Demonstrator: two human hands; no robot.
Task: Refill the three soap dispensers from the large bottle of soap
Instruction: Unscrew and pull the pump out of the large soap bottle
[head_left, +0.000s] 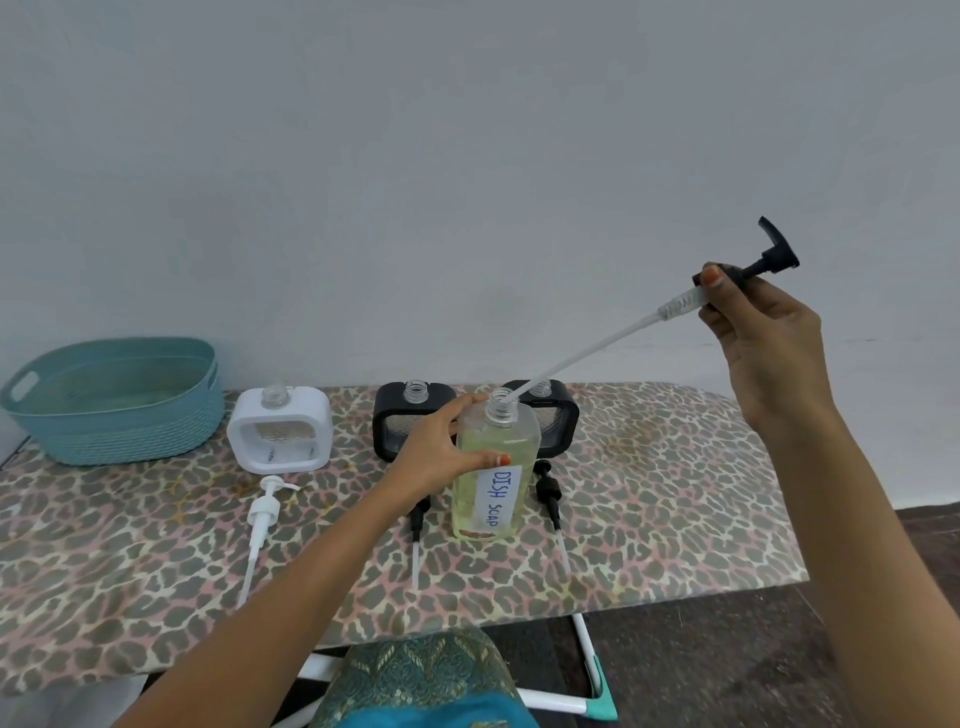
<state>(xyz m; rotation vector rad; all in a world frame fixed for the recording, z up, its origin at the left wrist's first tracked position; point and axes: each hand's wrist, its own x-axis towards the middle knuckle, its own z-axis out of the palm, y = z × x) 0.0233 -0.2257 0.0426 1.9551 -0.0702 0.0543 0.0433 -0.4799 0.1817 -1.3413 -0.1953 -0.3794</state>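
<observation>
The large clear bottle of yellowish soap, labelled DISH SOAP, stands upright mid-table, and my left hand grips its upper left side. My right hand holds a black pump head up at the right; its long white tube slants down with the tip at the bottle's open neck. Behind stand three uncapped dispensers: a white one on the left, a black one partly behind my left hand, and another black one behind the bottle.
Three loose pumps lie in front of the dispensers: a white pump, a black pump and another black pump. A teal basket sits at the back left. The leopard-print tabletop ends close to my lap.
</observation>
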